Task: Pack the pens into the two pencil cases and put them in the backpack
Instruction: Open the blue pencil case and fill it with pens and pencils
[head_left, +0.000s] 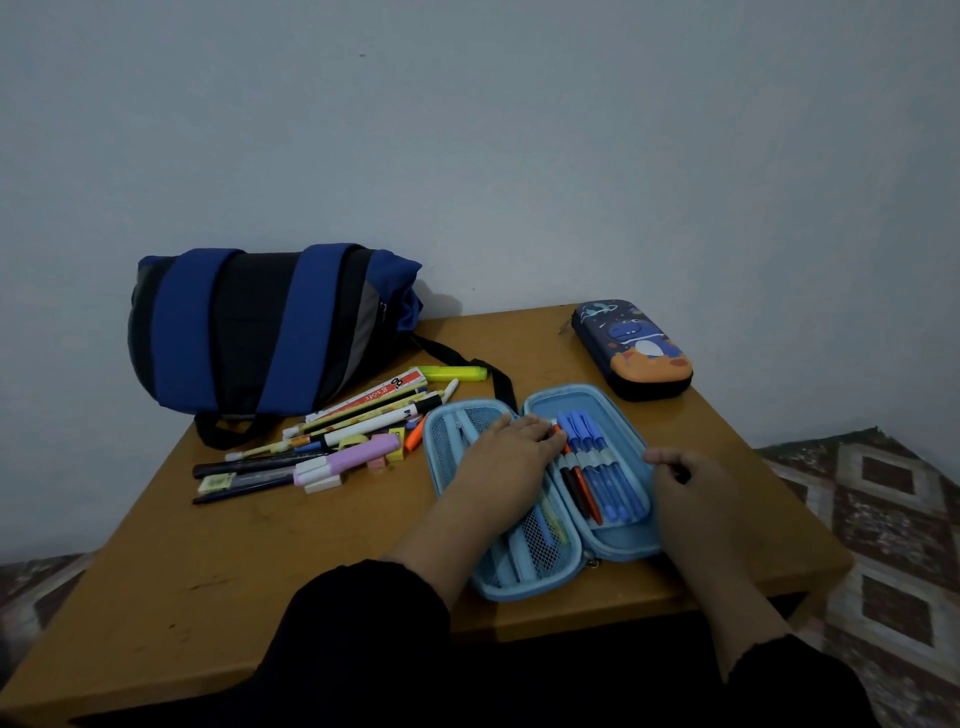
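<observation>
Left hand (511, 447) grip flat, fingers apart, on pens (597, 467) in the open case (540, 587).

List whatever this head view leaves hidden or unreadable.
- Contents of the closed dark blue dinosaur pencil case: hidden by its lid.
- Inside of the blue and black backpack: closed side faces the camera.
- Middle of the open light blue pencil case: covered by the left hand.
- Right hand fingertips: curled, grip unclear.
- Pen lettering: too small.
</observation>
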